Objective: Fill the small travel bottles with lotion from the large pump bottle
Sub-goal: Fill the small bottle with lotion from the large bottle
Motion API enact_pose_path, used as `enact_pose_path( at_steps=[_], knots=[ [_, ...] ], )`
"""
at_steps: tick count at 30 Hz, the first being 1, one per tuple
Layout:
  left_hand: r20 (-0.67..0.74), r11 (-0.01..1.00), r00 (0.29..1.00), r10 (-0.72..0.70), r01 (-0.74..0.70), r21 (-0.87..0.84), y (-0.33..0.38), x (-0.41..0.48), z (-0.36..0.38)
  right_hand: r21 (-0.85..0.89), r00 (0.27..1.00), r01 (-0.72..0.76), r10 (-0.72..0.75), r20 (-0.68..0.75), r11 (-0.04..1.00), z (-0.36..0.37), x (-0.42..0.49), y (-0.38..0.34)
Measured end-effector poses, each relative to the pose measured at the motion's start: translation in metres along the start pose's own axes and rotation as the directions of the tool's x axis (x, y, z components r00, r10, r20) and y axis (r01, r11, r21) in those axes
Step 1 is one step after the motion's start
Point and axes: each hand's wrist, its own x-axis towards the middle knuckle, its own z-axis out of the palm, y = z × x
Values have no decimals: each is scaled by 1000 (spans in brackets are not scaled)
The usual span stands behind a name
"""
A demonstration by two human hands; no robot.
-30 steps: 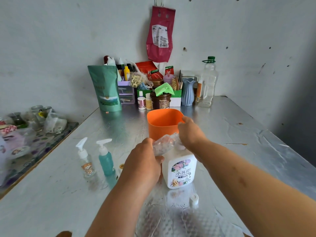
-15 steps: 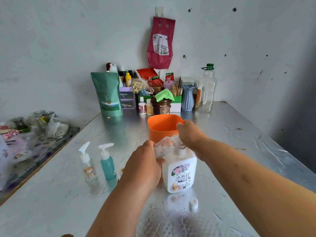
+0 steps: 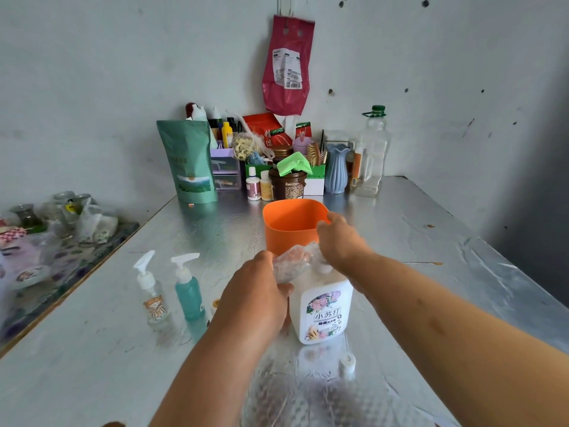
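Foil-skinned table (image 3: pixel 431 272): white pump bottle (image 3: pixel 323 312) center, orange cup (image 3: pixel 289 229) behind, clear travel bottle (image 3: pixel 154 300) and teal travel bottle (image 3: pixel 189 294) left, white cap (image 3: pixel 347 363) in front.

shiny wrinkled foil-like table (image 3: pixel 431 241); matt orange plastic cup (image 3: pixel 291 232); glossy white plastic bottle (image 3: pixel 323 309).

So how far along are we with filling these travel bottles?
Done: nothing certain. The teal bottle and bear-sticker bottle stand with pumps on; their fill is unclear. In hand: the left hand holds a clear small bottle tilted at the top of the large pump bottle, the right hand over its pump head. Left: finish this fill, then probably refit the loose white cap.
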Motion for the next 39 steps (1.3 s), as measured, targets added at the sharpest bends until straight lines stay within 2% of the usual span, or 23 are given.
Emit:
enact_pose_path(
  at_steps=[2, 5, 9, 15, 23, 28, 33, 39],
  knots=[
    [6, 1000, 1000, -4, 4, -6, 2, -2, -2, -16, 1000, 7, -7, 11, 1000, 1, 5, 0],
    [-6, 1000, 1000, 6, -6, -4, 4, -5, -5, 72, 999, -31, 30, 14, 997, 0, 7, -5],
    [-17, 1000, 1000, 8, -8, 10, 6, -5, -7, 88, 998, -50, 47, 29, 995, -3, 8, -9],
    [-23, 1000, 1000, 13, -12, 14, 5, -3, -6, 54, 998, -16, 12, 67, 998, 3, 16, -7],
    [-7, 1000, 1000, 1, -1, 9, 0, 2, 1, -26, 998, 51, -50, 36, 998, -3, -10, -3],
    [3, 1000, 1000, 4, -4, 3, 1, -3, -2, 86, 998, 0, -5, 61, 996, 0, -6, -6],
    [-3, 1000, 1000, 13, -13, 3, 4, -7, -6, 96, 998, -52, 49, 29, 994, 5, 13, -5],
    [-5, 1000, 1000, 16, -16, -5, 5, -7, -7, 95, 996, -68, 61, 68, 993, 0, 9, -7]
  ],
)
